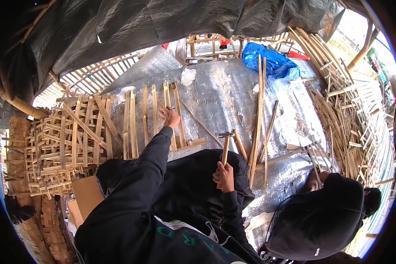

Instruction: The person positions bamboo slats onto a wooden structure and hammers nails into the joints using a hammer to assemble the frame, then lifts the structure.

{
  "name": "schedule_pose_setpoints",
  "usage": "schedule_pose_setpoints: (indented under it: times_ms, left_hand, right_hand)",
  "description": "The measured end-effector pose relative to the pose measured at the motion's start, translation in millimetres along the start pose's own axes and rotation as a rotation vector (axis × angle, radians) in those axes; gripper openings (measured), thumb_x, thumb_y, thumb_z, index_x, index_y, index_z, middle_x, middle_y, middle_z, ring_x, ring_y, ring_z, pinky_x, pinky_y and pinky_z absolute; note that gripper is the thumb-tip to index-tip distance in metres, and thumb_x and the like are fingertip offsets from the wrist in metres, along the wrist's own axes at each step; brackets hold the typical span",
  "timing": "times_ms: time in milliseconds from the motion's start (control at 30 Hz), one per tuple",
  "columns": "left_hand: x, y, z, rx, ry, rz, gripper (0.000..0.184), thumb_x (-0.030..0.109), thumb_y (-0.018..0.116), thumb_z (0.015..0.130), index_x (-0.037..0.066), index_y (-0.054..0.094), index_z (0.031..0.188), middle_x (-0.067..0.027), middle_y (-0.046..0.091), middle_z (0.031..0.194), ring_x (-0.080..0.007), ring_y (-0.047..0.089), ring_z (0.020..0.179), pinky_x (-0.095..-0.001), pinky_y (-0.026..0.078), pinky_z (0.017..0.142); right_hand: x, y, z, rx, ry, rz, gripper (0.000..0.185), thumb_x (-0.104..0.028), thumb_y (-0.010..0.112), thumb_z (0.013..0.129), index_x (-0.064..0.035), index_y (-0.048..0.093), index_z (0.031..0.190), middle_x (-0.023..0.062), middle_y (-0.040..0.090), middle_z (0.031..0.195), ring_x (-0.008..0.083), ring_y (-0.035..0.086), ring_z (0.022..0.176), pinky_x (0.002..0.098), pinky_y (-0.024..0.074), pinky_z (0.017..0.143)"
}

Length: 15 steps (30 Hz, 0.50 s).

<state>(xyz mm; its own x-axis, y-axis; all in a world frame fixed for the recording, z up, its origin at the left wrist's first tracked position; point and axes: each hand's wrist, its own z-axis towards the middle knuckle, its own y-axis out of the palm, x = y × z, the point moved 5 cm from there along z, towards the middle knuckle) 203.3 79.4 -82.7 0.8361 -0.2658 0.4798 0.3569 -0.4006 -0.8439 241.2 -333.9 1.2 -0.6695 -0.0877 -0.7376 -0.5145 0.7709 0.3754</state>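
Note:
My right hand (225, 177) is wrapped round the wooden handle of a hammer (225, 148), held upright over my lap with its metal head at the top. My left hand (169, 118) reaches forward with fingers spread over two bamboo slats (166, 94). Whether the fingers press on the slats I cannot tell. Several more bamboo slats (133, 119) stand side by side to the left of that hand. A shorter bamboo piece (196, 142) lies crosswise near their lower ends.
Silver sheeting (215, 88) covers the floor. Long bamboo strips (258, 123) lie to my right, beyond them a blue plastic sheet (268, 60). Woven bamboo lattices (48, 145) are stacked at left, more bamboo frames (352, 119) at right. A person in black (321, 215) crouches at lower right.

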Motion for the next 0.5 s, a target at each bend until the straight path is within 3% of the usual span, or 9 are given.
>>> schedule_pose_setpoints:
  times_ms: [100,167,200,233,300,433,500]
  left_hand:
    - [-10,3,6,-0.063,-0.077,-0.096,0.101,0.028,0.064,0.094,-0.008,-0.001,0.162,-0.0366,-0.010,0.168,-0.0575,-0.012,0.154,-0.0701,0.023,0.119]
    - [3,-18,-16,-0.081,-0.047,-0.082,0.101,0.028,0.063,0.095,-0.013,-0.003,0.160,-0.0404,-0.004,0.166,-0.0582,0.001,0.154,-0.0623,0.025,0.122]
    - [6,-23,-22,-0.119,-0.129,-0.180,0.103,0.027,0.064,0.094,-0.016,-0.003,0.158,-0.0453,0.006,0.163,-0.0563,0.017,0.153,-0.0541,0.029,0.123]
    - [-8,-16,-13,-0.115,-0.130,-0.180,0.103,0.027,0.064,0.094,-0.016,-0.003,0.158,-0.0453,0.006,0.163,-0.0563,0.017,0.153,-0.0541,0.029,0.123]
    - [-28,-3,2,-0.156,0.007,-0.122,0.099,0.025,0.064,0.091,-0.019,0.004,0.157,-0.0459,0.024,0.158,-0.0522,0.034,0.148,-0.0487,0.037,0.119]
    - [-32,-7,-6,-0.164,-0.019,-0.142,0.094,0.024,0.063,0.092,-0.019,0.009,0.157,-0.0458,0.034,0.153,-0.0506,0.041,0.144,-0.0465,0.040,0.117]
    - [-34,-13,-7,-0.001,0.074,-0.138,0.088,0.024,0.066,0.090,-0.019,0.022,0.153,-0.0429,0.045,0.146,-0.0534,0.045,0.137,-0.0518,0.041,0.115]
  right_hand:
    - [-3,1,-1,0.001,0.001,0.021,0.030,-0.026,0.059,0.108,-0.0142,0.041,0.088,-0.0057,0.033,0.062,0.0056,0.032,0.045,0.0238,0.0250,0.041]
    - [-3,1,-1,-0.014,0.013,0.003,0.032,-0.026,0.057,0.109,-0.0110,0.040,0.087,-0.0031,0.036,0.065,0.0069,0.036,0.046,0.0254,0.0279,0.041]
    - [-3,2,-2,-0.010,0.010,0.004,0.032,-0.026,0.058,0.109,-0.0110,0.040,0.087,-0.0034,0.035,0.064,0.0067,0.035,0.046,0.0250,0.0278,0.041]
    - [-3,3,-2,-0.014,0.009,0.003,0.032,-0.026,0.058,0.109,-0.0110,0.040,0.087,-0.0034,0.035,0.064,0.0067,0.035,0.046,0.0250,0.0278,0.041]
    - [-1,2,0,-0.007,0.003,0.025,0.028,-0.025,0.059,0.108,-0.0148,0.042,0.089,-0.0061,0.032,0.063,0.0055,0.032,0.045,0.0235,0.0248,0.041]
    - [1,0,2,-0.043,0.020,0.042,0.027,-0.024,0.060,0.107,-0.0151,0.041,0.090,-0.0062,0.032,0.063,0.0055,0.031,0.045,0.0233,0.0250,0.041]
    - [2,0,5,-0.045,0.018,0.058,0.026,-0.023,0.060,0.107,-0.0153,0.042,0.090,-0.0062,0.032,0.063,0.0055,0.031,0.045,0.0231,0.0251,0.040]
